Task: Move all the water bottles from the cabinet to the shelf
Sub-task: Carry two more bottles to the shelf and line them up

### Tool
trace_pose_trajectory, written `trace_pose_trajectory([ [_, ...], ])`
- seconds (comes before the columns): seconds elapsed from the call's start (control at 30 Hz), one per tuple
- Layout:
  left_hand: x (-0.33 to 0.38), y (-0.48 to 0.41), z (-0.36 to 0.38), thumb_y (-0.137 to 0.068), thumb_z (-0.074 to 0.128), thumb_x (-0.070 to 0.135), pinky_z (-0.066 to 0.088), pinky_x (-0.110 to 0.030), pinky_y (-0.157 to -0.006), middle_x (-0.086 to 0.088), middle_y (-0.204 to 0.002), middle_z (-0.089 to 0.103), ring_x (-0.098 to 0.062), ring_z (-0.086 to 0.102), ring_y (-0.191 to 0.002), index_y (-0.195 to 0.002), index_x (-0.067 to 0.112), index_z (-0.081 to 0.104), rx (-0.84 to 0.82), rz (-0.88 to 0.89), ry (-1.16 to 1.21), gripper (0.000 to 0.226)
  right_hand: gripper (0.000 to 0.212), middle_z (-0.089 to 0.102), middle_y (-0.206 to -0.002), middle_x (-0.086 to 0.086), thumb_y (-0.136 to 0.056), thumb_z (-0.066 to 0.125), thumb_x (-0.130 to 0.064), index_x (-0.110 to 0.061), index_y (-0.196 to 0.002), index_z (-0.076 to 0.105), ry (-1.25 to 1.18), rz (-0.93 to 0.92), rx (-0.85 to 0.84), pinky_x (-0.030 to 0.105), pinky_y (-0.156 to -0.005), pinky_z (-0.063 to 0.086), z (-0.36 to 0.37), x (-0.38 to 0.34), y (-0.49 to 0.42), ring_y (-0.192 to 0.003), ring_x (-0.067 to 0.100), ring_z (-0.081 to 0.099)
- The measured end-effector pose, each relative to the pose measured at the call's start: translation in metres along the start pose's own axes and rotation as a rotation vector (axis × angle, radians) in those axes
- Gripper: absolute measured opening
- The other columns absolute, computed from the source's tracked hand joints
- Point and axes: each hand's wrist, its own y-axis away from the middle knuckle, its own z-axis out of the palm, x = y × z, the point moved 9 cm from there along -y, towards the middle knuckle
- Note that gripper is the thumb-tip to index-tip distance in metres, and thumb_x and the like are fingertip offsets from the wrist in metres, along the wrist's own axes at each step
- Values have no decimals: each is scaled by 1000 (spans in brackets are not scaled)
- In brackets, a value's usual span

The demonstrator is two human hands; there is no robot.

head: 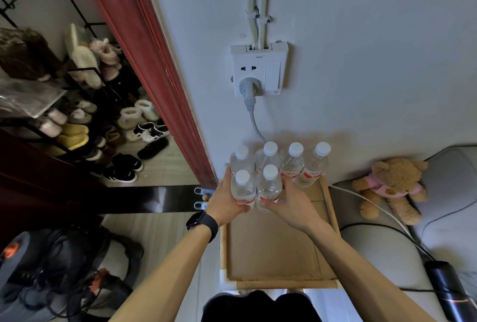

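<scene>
Several clear water bottles with white caps and red labels stand at the far end of a shelf top covered in brown cardboard (273, 249), against the wall. The back row (316, 164) runs from left to right. Two more stand in front: my left hand (227, 199) grips the front left bottle (242, 187) and my right hand (289, 199) grips the front right bottle (269, 183). Both bottles are upright and pressed side by side. Whether their bases touch the cardboard is hidden by my hands. A dark watch sits on my left wrist.
A wall socket (259, 71) with a grey plug and cable hangs above the bottles. A red door frame (160, 69) stands left, with a shoe rack (85, 120) beyond it. A teddy bear (389, 187) lies on a grey sofa at right. A vacuum cleaner (51, 270) sits at lower left.
</scene>
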Motion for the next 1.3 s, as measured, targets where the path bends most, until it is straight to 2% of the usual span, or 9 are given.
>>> trace_pose_trajectory([
  [0.17,-4,1,0,-66,84,15,55,-36,-93,12,-139,49,-11,55,-118,-154,35,-7,-33,-27,-31,129,77,59,-130,-19,-71,74,-64,-38,-135,39,10,-9,3,40,-93,52,-3,-1,3,-115,11,60],
  [0.37,-10,4,0,-68,81,14,48,-6,-68,33,-110,50,12,55,-92,-150,38,12,-40,-54,-27,110,77,53,-127,-29,-71,72,-68,-47,-135,34,1,-39,7,34,-91,51,-8,-10,9,-117,7,58],
  [0.5,-6,10,-9,-68,82,19,40,3,-66,31,-106,54,2,59,-93,-145,38,24,7,-48,-5,98,86,55,-136,-22,-71,75,-66,-43,-142,31,-9,-24,6,41,-96,52,-9,-10,10,-121,8,56],
  [0.57,-4,12,-12,-67,82,21,43,0,-72,33,-106,55,0,61,-94,-145,40,23,21,-39,14,99,87,55,-134,-20,-68,75,-69,-41,-139,34,15,-3,30,40,-95,53,-10,-9,10,-119,8,57],
  [0.7,-1,18,-19,-65,88,31,48,-29,-100,32,-126,53,-6,61,-113,-152,39,10,25,-54,61,117,90,54,-129,-14,-61,71,-78,-36,-131,35,76,51,117,33,-87,51,-18,-9,14,-111,10,59],
  [0.8,5,19,-28,-64,90,43,40,-26,-102,3,-155,34,-14,47,-132,-155,41,-3,46,-65,52,131,98,47,-141,-8,-60,67,-82,-34,-137,29,118,38,158,36,-91,51,-23,-18,13,-119,14,55],
  [1.0,20,20,-33,-62,89,46,41,-41,-110,9,-152,35,-12,40,-135,-154,44,0,41,-17,17,128,93,48,-142,-11,-63,63,-82,-34,-137,31,183,30,164,46,-91,53,-29,-39,17,-121,15,54],
  [1.17,28,22,-35,-64,87,41,41,-41,-109,9,-154,28,-12,41,-133,-151,50,-1,28,9,-3,125,58,49,-127,-11,-79,55,-56,-35,-131,41,147,-130,252,29,-74,37,-58,-70,20,-106,10,56],
  [1.3,39,17,-39,-64,86,38,43,-40,-107,6,-154,28,-9,42,-129,-154,44,6,30,33,-45,120,42,58,-129,6,-96,50,-36,-22,-135,52,218,-75,323,29,-84,37,-91,-96,-13,-111,26,59],
])
